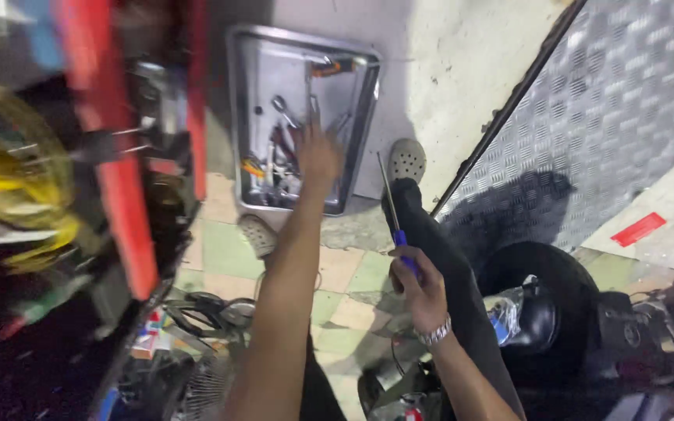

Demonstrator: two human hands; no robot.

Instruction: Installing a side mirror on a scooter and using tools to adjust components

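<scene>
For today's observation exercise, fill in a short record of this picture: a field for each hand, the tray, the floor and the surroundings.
left hand: reaching into the tray, over the tools; whether it grips one is blurred
right hand: closed on a blue-handled screwdriver, shaft pointing up
metal tray: on the floor, holding mixed hand tools
floor: worn green and tan tiles
surroundings: ribbed metal plate at right, red frame at left

Left hand [317, 152]: motion-blurred, fingers indistinct, hiding part of the tools in the metal tray [247, 117]; red machine frame [118, 179] and yellow cables [17, 187] smeared, cut off at left edge. Both forearms cut off at bottom edge.
</scene>
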